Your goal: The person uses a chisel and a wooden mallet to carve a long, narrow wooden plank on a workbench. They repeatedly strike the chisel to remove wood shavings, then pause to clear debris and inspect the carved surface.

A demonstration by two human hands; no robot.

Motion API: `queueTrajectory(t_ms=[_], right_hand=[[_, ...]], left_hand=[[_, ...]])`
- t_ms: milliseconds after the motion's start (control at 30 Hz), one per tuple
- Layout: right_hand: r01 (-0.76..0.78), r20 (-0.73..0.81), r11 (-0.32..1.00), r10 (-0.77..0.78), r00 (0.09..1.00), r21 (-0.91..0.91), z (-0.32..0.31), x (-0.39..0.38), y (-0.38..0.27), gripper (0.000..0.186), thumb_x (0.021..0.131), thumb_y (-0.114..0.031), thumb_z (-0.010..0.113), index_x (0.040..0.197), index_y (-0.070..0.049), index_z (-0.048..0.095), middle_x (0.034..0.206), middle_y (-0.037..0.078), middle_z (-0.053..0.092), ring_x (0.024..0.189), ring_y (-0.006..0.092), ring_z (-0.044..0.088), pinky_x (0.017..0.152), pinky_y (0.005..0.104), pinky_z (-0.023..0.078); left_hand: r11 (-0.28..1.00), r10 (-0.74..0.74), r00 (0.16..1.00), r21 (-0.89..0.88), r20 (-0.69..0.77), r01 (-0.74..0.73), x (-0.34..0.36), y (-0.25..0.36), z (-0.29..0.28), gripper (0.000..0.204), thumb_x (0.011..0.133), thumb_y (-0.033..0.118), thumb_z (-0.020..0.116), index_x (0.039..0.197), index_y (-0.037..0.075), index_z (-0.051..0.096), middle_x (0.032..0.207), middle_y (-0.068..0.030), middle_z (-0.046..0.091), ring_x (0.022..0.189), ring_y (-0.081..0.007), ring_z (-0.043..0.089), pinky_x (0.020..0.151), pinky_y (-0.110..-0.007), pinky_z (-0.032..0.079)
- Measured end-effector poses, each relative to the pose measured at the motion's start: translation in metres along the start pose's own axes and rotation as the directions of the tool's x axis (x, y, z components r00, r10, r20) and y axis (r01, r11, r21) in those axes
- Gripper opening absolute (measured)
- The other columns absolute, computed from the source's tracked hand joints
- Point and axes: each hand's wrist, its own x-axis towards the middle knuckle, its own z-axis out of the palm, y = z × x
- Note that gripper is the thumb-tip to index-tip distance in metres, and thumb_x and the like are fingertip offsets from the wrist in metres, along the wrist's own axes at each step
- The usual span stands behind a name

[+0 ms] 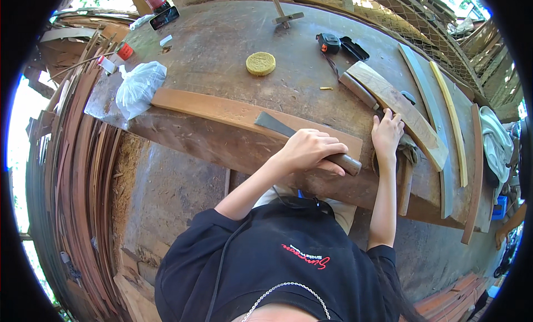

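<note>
We are observing the left hand gripping a chisel mid-frame, the right hand resting half-curled at a wood block, right of centre; we are confirming no finished cuts, remainder unclear.

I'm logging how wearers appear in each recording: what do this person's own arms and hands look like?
The left hand and right hand are ungloved, with no watch showing. The forearms are bare below short black sleeves of a black shirt with red-and-white lettering.
</note>
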Motion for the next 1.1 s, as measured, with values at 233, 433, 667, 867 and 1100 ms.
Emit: queueTrajectory(t_ms=[233,433,667,867,1100], right_hand=[[-0.005,-0.008,0.999,0.006,1.000,0.050,0.003,-0.002,-0.001,0.044,0.079,-0.028,0.060,0.113,-0.003,0.048,0.107,0.019,0.045,0.100,0.0364,0.045,0.086,0.0454,0.037],[0.021,-0.024,0.997,-0.019,1.000,0.069,0.004,-0.003,0.001,0.038,0.077,-0.028,0.062,0.104,-0.005,0.049,0.105,0.016,0.046,0.098,0.0345,0.046,0.085,0.0450,0.036],[0.213,-0.017,0.974,-0.212,0.977,0.078,0.003,0.000,0.013,0.028,0.078,-0.027,0.061,0.099,-0.010,0.053,0.093,0.006,0.055,0.097,0.0275,0.046,0.082,0.0415,0.034],[0.283,-0.082,0.956,-0.277,0.957,0.075,0.005,0.010,0.021,0.025,0.081,-0.023,0.056,0.103,-0.009,0.056,0.098,0.007,0.057,0.098,0.0253,0.047,0.081,0.0396,0.034],[0.317,-0.291,0.890,-0.224,0.930,0.328,-0.008,0.038,0.049,0.022,0.088,-0.017,0.047,0.104,-0.002,0.049,0.093,0.015,0.056,0.090,0.0306,0.055,0.078,0.0377,0.038]], left_hand=[[0.999,-0.030,0.999,-0.037,-0.017,0.029,0.002,-0.003,-0.005,0.044,0.064,0.050,0.065,0.088,0.014,0.059,0.074,0.0000,0.061,0.069,-0.0179,0.060,0.061,-0.029,0.047],[0.995,-0.072,0.997,-0.073,0.009,0.073,0.004,-0.003,-0.012,0.045,0.067,0.053,0.061,0.087,0.012,0.059,0.083,-0.0019,0.063,0.077,-0.0200,0.062,0.064,-0.030,0.049],[0.994,-0.055,0.997,-0.096,-0.056,0.050,0.003,-0.005,-0.008,0.043,0.063,0.046,0.067,0.088,0.012,0.058,0.074,-0.0012,0.061,0.071,-0.0209,0.061,0.064,-0.031,0.047],[0.995,-0.049,0.998,-0.084,-0.043,0.045,0.003,-0.004,-0.008,0.043,0.063,0.046,0.067,0.088,0.012,0.058,0.073,-0.0012,0.060,0.070,-0.0209,0.061,0.063,-0.031,0.047],[0.997,-0.046,0.998,-0.069,-0.047,0.043,0.005,-0.004,-0.010,0.044,0.062,0.047,0.067,0.087,0.012,0.059,0.073,-0.0017,0.060,0.068,-0.0212,0.060,0.063,-0.031,0.047]])
